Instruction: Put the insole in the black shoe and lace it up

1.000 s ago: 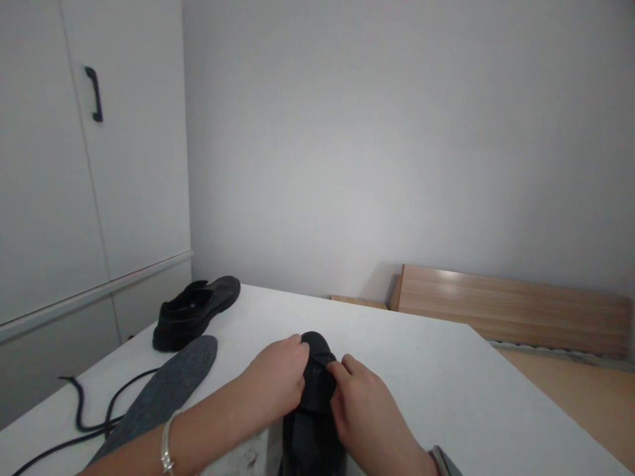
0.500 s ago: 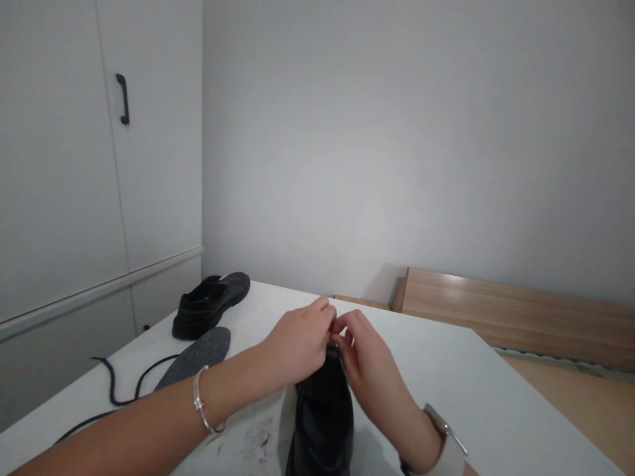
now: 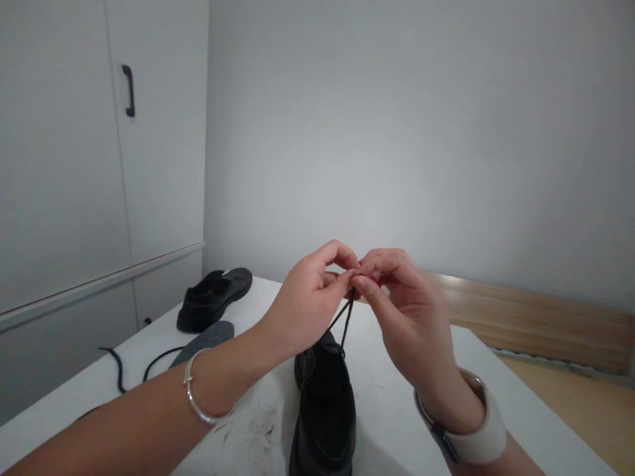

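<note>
Pinching a thin black lace (image 3: 347, 316) in narrow grips, both hands (image 3: 307, 301) (image 3: 407, 311) hover above a glossy shoe (image 3: 325, 410).

Left hand (image 3: 302, 307): bare forearm without sleeve, thin silver bangle (image 3: 198, 396) at the wrist, lower left of centre. Right hand (image 3: 411, 320): bare forearm, wristwatch with pale cream strap (image 3: 479, 430) and dark case edge, lower right.

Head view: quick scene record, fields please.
left hand: pinches lace, raised above shoe
right hand: pinches same lace, fingertips meet the left's
shoe: black, on table, lace runs up from it
second shoe: far left of table
insole: grey, flat near it
loose lace: left edge
</note>
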The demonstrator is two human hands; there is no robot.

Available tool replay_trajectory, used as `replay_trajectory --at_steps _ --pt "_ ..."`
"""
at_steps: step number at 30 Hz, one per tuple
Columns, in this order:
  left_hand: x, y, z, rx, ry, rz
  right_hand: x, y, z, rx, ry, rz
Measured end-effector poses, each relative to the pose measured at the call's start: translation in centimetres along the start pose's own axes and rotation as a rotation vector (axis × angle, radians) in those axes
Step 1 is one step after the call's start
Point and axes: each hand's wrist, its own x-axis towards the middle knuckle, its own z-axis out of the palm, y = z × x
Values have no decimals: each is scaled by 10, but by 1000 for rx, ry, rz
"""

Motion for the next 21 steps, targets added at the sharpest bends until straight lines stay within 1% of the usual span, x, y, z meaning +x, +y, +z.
replay_trajectory --at_steps 2,4,5,7,8,9,11,13,15,17,21 --pt "-1 -3 0 -185 -51 -61 -1 1 2 -50 43 -40" --pt "-2 -3 -1 -233 -68 -66 -2 7 3 -42 85 -44" --pt "-2 -3 -2 -208 -63 -56 -4 14 3 -30 89 -7" --pt "-2 -1 -4 -133 -49 -24 -10 35 2 -25 48 139" --pt "-2 0 -4 -108 -50 -15 -14 47 1 -71 -19 242" --pt "-2 2 -5 -95 -54 -13 -21 60 1 -109 -97 312" --pt "-1 3 -4 -95 -65 -17 -35 83 0 -166 -263 409" --pt "-1 3 -4 -113 -66 -31 -48 95 0 -198 -419 472" --pt "-1 3 -3 -135 -74 -44 -56 94 0 -195 -520 502" --pt "-2 2 -3 -151 -90 -47 -56 85 -1 -150 -561 506" --pt "-4 2 -2 -135 -116 -42 -40 63 -7 3 -530 486"
